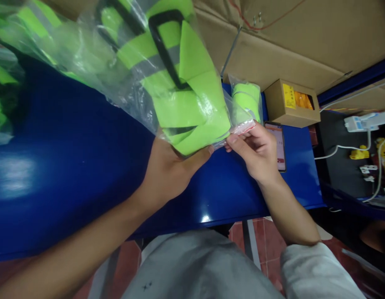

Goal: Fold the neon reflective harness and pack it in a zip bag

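A folded neon-yellow safety vest (192,99) with grey reflective strips and black trim lies inside a clear plastic bag (142,99), raised above the blue table. My left hand (170,166) is closed on the bagged vest from below, its thumb along the lower edge. At the bag's right end my right hand (257,149) pinches the plastic edge, which has a red line, between thumb and fingers. Just behind that hand stands a rolled neon-yellow vest (247,97) in clear plastic.
More bagged neon vests (2,83) lie at the left. A cardboard box (289,104) with orange contents and a phone (278,145) are on the blue table (70,174) at the right. Beyond is a dark surface with a white power strip (364,122) and cables.
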A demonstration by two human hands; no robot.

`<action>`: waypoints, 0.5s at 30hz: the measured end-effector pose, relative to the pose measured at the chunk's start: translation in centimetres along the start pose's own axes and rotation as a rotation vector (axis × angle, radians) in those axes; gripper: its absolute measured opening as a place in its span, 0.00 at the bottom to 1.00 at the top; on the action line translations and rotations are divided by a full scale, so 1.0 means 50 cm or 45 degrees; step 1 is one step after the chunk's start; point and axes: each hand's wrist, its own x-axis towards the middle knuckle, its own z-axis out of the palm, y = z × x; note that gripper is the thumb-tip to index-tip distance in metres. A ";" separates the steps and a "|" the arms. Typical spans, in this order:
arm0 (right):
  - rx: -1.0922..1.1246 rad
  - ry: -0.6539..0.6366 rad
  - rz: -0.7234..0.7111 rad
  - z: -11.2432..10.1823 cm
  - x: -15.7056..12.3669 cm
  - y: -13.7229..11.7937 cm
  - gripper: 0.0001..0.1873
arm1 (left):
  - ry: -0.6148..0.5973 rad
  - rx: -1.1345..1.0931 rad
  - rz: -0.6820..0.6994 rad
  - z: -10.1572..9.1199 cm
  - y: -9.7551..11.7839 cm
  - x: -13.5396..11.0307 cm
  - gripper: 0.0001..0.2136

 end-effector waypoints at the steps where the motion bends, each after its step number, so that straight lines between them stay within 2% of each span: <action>1: -0.002 -0.007 -0.019 -0.002 -0.002 0.001 0.16 | 0.000 0.006 0.003 0.000 0.003 -0.001 0.09; 4: -0.003 0.027 -0.085 -0.008 -0.009 0.003 0.11 | -0.018 0.028 0.031 -0.001 0.012 -0.001 0.10; 8: -0.056 0.072 -0.083 -0.006 -0.013 0.002 0.12 | 0.001 0.077 0.083 -0.003 0.016 0.000 0.10; 15: 0.070 -0.102 -0.131 0.010 -0.016 0.003 0.07 | -0.037 0.099 0.175 -0.005 0.009 0.004 0.09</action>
